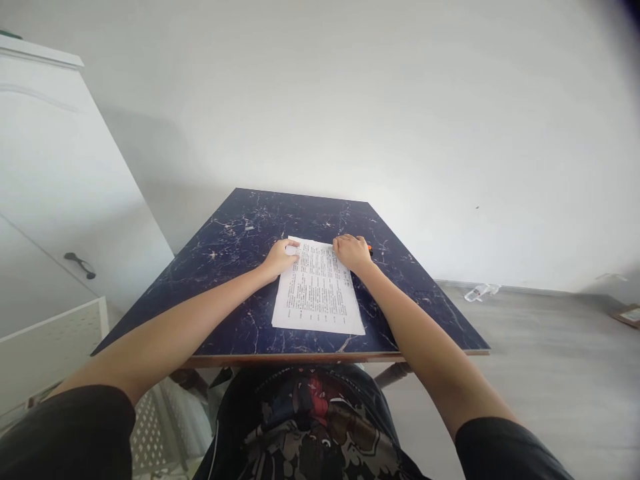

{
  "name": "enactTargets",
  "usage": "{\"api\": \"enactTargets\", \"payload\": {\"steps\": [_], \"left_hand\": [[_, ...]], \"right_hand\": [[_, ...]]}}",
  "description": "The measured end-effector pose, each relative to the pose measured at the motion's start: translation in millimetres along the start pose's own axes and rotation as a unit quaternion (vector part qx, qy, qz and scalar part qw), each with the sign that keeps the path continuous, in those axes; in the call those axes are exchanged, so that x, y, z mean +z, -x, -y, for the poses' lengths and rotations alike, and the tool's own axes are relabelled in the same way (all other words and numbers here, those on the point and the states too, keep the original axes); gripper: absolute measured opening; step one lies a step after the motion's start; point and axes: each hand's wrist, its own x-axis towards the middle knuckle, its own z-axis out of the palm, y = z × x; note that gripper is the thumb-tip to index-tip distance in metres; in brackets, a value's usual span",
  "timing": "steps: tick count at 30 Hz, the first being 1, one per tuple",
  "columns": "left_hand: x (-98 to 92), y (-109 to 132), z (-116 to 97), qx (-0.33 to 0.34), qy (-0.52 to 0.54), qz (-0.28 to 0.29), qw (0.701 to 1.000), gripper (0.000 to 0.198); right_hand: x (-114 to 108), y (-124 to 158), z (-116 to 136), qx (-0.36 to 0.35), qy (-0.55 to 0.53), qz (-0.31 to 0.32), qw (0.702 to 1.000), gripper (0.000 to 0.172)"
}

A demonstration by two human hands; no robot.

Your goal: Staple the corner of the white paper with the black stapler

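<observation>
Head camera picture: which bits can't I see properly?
- Words on the paper: too small to read, head view.
- Orange thing: partly hidden by the right hand, head view.
- Paper's underside: faces the table, head view.
- Cupboard: cut off by the left edge, head view.

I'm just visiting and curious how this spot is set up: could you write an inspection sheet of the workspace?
Surface: dark blue table with a pale-veined, marble-like pattern.
Job's things: white printed paper, lying on the table.
Clutter: small orange-and-black item, partly hidden by the right hand; white item on the floor, too unclear to name.
Hands: left at the paper's left edge, right at its far-right corner; grip unclear.
Cables: nothing clearly seen.
Surroundings: white cabinet on the left, pale wall beyond.
</observation>
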Motion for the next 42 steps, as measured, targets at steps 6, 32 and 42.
{"api": "enactTargets", "payload": {"steps": [6, 32, 42], "left_hand": [[0.7, 0.2, 1.9, -0.005, 0.006, -0.001, 1.0, 0.038], [-3.6, 1.0, 7.6, 0.094, -0.235, 0.023, 0.967, 0.029], [-10.0, 0.2, 1.9, 0.206, -0.223, 0.133, 0.944, 0.023]], "right_hand": [[-2.1, -1.5, 4.5, -0.004, 0.035, 0.04, 0.999, 0.054], [-9.5, -3.9, -19.7, 0.124, -0.078, -0.027, 0.989, 0.053], [-11.9, -1.1, -54.7, 0.158, -0.122, 0.002, 0.98, 0.058]]}}
